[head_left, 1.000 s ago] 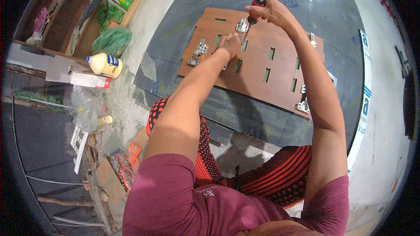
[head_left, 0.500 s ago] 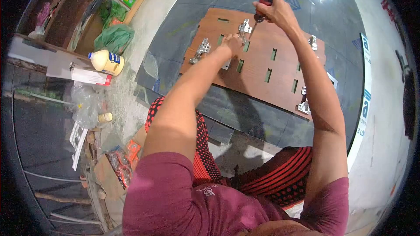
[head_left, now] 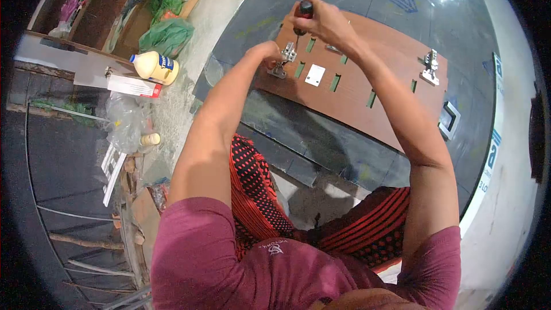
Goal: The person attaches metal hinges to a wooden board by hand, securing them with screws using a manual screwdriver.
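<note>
My right hand (head_left: 324,22) is closed round a screwdriver (head_left: 304,18) with a black and red handle, its shaft pointing down beside a metal hinge (head_left: 288,53). My left hand (head_left: 266,53) touches that hinge at the left end of the brown board (head_left: 356,43); its fingertips are partly hidden. The board has several green-looking slots. On its surface lies a white card (head_left: 315,74) with small dark marks. Another metal hinge (head_left: 430,68) sits near the board's right end.
The board rests on a dark sheet (head_left: 367,166) with a white edge strip (head_left: 491,155). Right of the board lies a metal frame-like piece (head_left: 449,120). On the left are a yellow jug (head_left: 155,68), a white box (head_left: 135,86), a green bag (head_left: 166,40) and open shelving (head_left: 94,11).
Both hands have moved left across the board, from near its middle hinge to the one at its left end. The view has also shifted slightly, and the white card is now uncovered.
</note>
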A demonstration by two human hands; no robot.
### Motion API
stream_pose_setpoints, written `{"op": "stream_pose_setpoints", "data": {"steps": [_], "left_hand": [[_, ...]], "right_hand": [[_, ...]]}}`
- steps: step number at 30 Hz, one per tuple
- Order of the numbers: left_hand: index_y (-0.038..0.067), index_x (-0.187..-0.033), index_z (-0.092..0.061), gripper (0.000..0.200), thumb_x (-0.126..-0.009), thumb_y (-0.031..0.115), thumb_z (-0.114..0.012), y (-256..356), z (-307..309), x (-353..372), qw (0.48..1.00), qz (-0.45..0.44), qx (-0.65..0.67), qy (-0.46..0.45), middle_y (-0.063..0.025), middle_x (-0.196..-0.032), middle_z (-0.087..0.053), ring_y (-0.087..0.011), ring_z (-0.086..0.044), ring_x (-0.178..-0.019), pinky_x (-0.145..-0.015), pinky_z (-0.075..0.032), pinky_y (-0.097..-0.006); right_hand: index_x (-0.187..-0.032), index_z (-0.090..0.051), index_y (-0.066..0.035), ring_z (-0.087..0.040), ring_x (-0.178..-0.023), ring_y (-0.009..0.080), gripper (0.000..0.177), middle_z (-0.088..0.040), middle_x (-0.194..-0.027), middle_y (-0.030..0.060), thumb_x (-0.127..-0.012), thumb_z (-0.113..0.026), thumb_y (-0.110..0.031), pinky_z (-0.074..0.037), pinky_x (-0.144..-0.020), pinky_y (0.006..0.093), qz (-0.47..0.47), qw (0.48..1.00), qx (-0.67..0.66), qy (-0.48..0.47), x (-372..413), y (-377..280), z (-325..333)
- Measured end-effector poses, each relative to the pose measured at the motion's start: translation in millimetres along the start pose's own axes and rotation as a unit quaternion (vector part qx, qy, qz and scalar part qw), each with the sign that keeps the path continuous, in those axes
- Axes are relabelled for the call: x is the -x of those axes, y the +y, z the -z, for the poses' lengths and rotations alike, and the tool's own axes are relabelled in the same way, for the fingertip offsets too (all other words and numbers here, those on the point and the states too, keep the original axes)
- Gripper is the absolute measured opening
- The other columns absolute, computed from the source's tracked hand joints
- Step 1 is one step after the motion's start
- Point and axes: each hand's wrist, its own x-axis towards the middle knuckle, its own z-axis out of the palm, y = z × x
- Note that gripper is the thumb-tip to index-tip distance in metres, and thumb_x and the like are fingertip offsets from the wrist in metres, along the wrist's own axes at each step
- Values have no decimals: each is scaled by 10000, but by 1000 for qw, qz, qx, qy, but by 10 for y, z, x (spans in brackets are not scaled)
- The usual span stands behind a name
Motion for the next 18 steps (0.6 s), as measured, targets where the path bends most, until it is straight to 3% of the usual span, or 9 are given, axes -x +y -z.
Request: {"op": "stream_pose_setpoints", "data": {"steps": [2, 3, 4, 6, 8, 12, 14, 18], "left_hand": [[11, -654, -625, 317, -725, 318, -657, -58, -43, -104, 993, -55, -89, 52, -102, -615, -613, -201, -604, -535, -501, -482, -329], [11, -654, -625, 317, -725, 318, -657, -244, -81, -420, 993, -54, -88, 52, -102, -615, -613, -201, -604, -535, -501, -482, -329], [4, -671, -631, 305, -725, 303, -659, -524, -133, -916, 982, -111, -147, 43, -104, -633, -621, -206, -611, -549, -507, -487, -335], [-2, -689, -638, 294, -725, 289, -660, -574, -143, -1002, 964, -167, -205, 33, -106, -651, -630, -210, -618, -562, -513, -491, -340], [34, -722, -641, 251, -779, 270, -574, -152, -77, -337, 995, -50, -82, 24, -93, -644, -624, -193, -597, -567, -509, -468, -346], [42, -824, -643, 286, -771, 316, -583, -2, -33, -145, 983, -59, -172, 13, -84, -740, -652, -213, -631, -620, -515, -490, -358], [54, -873, -636, 282, -764, 309, -583, -124, -54, -371, 957, -154, -242, 45, -75, -787, -658, -213, -643, -657, -542, -506, -349], [53, -921, -620, 287, -769, 290, -567, -189, -76, -540, 927, -231, -290, 62, -91, -835, -658, -221, -644, -719, -604, -511, -345]], "right_hand": [[-930, -531, 14, -631, -746, 338, 397, -627, -809, 210, -749, -677, -307, -488, -655, 391, 29, 999, -23, -19, 4, 11, -131], [-927, -527, 18, -625, -742, 348, 395, -622, -796, 216, -747, -677, -299, -484, -652, 401, 37, 999, -8, -19, 10, 56, -217], [-924, -523, 22, -619, -738, 357, 393, -617, -784, 222, -746, -677, -292, -480, -649, 411, 45, 999, 6, -19, 7, 79, -267], [-937, -513, 19, -612, -754, 369, 399, -614, -780, 224, -748, -673, -295, -474, -662, 424, 48, 999, 2, -26, 15, 64, -300], [-946, -503, -19, -637, -789, 307, 320, -639, -836, 181, -783, -646, -253, -501, -679, 386, 53, 997, 40, -37, 4, 85, -348], [-958, -504, -24, -632, -792, 312, 320, -638, -834, 176, -785, -642, -255, -502, -679, 387, 38, 995, 73, -53, -36, 29, -316], [-956, -503, -25, -633, -745, 279, 332, -634, -786, 157, -780, -652, -264, -502, -659, 383, 28, 983, -78, -161, -88, 60, -278], [-981, -507, -22, -626, -708, 216, 358, -628, -811, 137, -773, -662, -269, -509, -618, 347, 5, 964, -130, -232, -94, 21, -210]]}}
